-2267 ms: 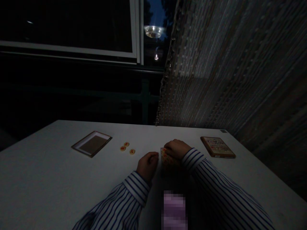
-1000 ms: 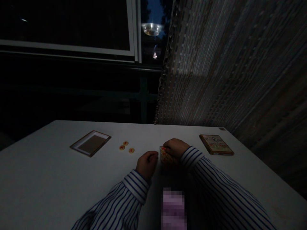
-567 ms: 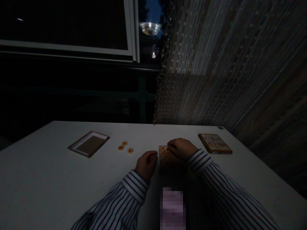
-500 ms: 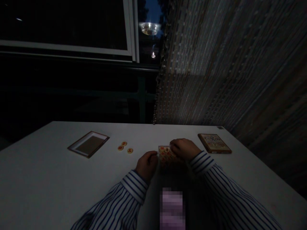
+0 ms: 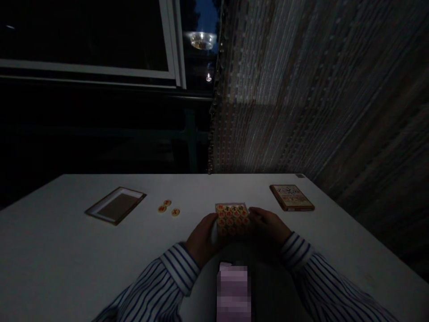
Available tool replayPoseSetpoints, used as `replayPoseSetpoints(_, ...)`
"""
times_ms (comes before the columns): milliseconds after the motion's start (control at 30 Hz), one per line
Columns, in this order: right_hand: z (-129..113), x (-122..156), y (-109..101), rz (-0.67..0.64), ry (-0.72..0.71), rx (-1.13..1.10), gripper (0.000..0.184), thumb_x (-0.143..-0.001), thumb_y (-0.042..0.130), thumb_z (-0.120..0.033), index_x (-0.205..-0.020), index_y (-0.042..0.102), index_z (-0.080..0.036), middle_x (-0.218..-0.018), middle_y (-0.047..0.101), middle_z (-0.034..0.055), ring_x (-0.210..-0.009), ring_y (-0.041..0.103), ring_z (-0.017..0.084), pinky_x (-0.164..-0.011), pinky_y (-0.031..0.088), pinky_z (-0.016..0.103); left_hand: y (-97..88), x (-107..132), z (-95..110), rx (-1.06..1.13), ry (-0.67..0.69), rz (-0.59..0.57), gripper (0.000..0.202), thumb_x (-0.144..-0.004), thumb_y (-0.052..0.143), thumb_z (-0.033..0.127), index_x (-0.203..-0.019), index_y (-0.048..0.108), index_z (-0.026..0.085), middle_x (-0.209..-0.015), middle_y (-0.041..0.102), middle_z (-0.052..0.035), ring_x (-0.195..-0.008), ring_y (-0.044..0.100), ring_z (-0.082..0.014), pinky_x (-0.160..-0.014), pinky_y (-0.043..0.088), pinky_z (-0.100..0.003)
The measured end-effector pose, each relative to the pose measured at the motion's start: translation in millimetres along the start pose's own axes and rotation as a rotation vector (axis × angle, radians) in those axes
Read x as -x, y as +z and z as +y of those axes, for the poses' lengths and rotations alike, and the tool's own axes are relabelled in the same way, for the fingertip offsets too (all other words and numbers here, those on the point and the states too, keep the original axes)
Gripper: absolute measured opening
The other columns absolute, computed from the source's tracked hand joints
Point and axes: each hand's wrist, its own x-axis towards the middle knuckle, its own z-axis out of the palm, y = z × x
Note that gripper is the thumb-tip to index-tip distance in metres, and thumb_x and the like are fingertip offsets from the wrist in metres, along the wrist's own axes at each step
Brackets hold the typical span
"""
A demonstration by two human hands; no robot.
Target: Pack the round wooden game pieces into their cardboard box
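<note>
In front of me a shallow clear tray (image 5: pixel 230 204) holds rows of round Chinese chess pieces (image 5: pixel 233 220) with red and black characters. My left hand (image 5: pixel 203 240) is closed on the tray's left side, its thumb along the edge. At the right side, the bent fingers of my right hand (image 5: pixel 272 227) grip the edge; their undersides are hidden. The tray's near part is dark and hard to make out. Left of the tray, three loose chess pieces (image 5: pixel 166 203) lie face up on the white table (image 5: pixel 197 192).
An open, shallow box half (image 5: pixel 136 192) lies at the left of the table. To the right is a flat brown box part (image 5: pixel 292 197) with a printed top. A blurred pink object (image 5: pixel 233 293) is nearest me. Behind the table hang a string curtain (image 5: pixel 268 112) and a window frame (image 5: pixel 172 44).
My right hand has moved from the tray's upper right corner to its right side, uncovering the top row of pieces. My left hand has closed in on the left edge. The view shifted slightly right.
</note>
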Motion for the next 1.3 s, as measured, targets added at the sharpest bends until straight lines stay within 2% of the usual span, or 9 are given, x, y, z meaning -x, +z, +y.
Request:
replayPoseSetpoints(133,-0.5,2.1,3.5,-0.001,0.020,-0.081,0.041,-0.081,0.035,-0.035,-0.109,0.055,-0.012,-0.102,0.062,0.0104,-0.091,0.058,0.020,-0.078,0.045,0.029,2.3,3.6,-3.0,-0.031,0.010,-0.043,0.066,-0.061,0.063,0.020,-0.121,0.033,0.016,-0.121,0.045,-0.0130,-0.112,0.043,-0.0240,-0.094,0.037,-0.041)
replayPoseSetpoints(333,0.3,3.7,5.7,-0.024,-0.056,-0.208,0.038,-0.082,0.034,-0.033,-0.108,0.057,-0.017,-0.100,0.063,0.0063,-0.089,0.059,0.019,-0.075,0.047,0.030,4.0,6.7,-4.7,-0.079,-0.006,-0.070,0.069,-0.061,0.061,0.017,-0.123,0.031,0.017,-0.125,0.042,-0.0125,-0.114,0.040,-0.0246,-0.095,0.036,-0.042)
replayPoseSetpoints(767,-0.5,5.3,5.4,-0.016,-0.090,-0.165,0.037,-0.082,0.035,-0.029,-0.109,0.057,-0.018,-0.101,0.064,0.0055,-0.089,0.059,0.018,-0.075,0.048,0.029,2.7,5.1,-4.0,-0.089,0.035,-0.057,0.056,-0.070,0.054,0.017,-0.121,0.032,0.020,-0.120,0.046,-0.0113,-0.111,0.045,-0.0217,-0.092,0.039,-0.042)
replayPoseSetpoints(1000,0.5,4.6,5.3,-0.005,-0.104,-0.136,0.037,-0.082,0.036,-0.028,-0.111,0.056,-0.018,-0.100,0.064,0.0059,-0.088,0.060,0.018,-0.075,0.048,0.028,2.5,4.9,-2.7,-0.099,0.014,-0.063,0.054,-0.070,0.054,0.017,-0.119,0.034,0.017,-0.120,0.047,-0.0126,-0.111,0.044,-0.0219,-0.093,0.039,-0.040)
replayPoseSetpoints(1300,0.8,4.6,7.0,-0.019,-0.117,-0.160,0.037,-0.081,0.036,-0.028,-0.112,0.055,-0.018,-0.103,0.063,0.0059,-0.090,0.059,0.018,-0.075,0.048,0.028,2.4,6.0,-5.1,-0.116,0.033,-0.058,0.056,-0.070,0.053,0.016,-0.121,0.031,0.020,-0.120,0.046,-0.0119,-0.112,0.044,-0.0227,-0.093,0.039,-0.043)
